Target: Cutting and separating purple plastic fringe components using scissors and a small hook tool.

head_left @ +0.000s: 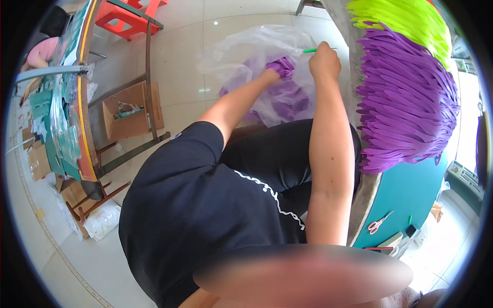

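Note:
Reaching into a large clear plastic bag (pixel 241 43), my left hand (pixel 273 75) is closed round a bunch of purple strips (pixel 284 64). More purple strips (pixel 290 97) show through the film below it. To the right of the bag's opening, my right hand (pixel 325 61) makes a fist on a slim green stick-like tool (pixel 309 51); its green end pokes out on the left and its kind is unclear. A big heap of ribbed purple strips (pixel 408 102) lies on the table at my right, with a lime-green heap (pixel 405 18) beyond it.
Orange-handled scissors (pixel 377 225) lie on the green tabletop (pixel 393 192) near its front. At the left stands another table (pixel 77 118) with teal pieces on it, and a cardboard box (pixel 126 115) beside its metal frame. Red stools (pixel 123 20) are at the far left; a person (pixel 41 54) sits there.

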Available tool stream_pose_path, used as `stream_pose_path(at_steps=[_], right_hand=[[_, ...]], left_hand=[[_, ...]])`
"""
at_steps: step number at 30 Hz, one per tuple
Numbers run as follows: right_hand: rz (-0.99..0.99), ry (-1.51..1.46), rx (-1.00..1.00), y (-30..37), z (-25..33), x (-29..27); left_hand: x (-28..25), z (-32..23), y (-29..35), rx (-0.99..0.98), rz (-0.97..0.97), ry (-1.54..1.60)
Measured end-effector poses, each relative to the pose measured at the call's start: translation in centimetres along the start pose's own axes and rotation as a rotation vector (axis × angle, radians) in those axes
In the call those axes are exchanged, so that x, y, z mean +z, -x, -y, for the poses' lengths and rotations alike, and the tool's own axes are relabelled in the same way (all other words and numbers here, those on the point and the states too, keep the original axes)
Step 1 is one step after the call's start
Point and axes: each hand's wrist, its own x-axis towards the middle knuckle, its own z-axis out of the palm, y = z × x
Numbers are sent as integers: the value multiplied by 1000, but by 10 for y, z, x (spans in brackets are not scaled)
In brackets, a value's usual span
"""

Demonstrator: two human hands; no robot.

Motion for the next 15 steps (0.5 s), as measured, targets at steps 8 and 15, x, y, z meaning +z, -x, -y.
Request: stream_pose_path(at_steps=[8, 15], right_hand=[[80, -76, 47, 14, -14, -13], [48, -142, 15, 9, -17, -14]], left_hand=[[41, 64, -3, -433, -330, -169], [18, 54, 17, -86, -291, -192]])
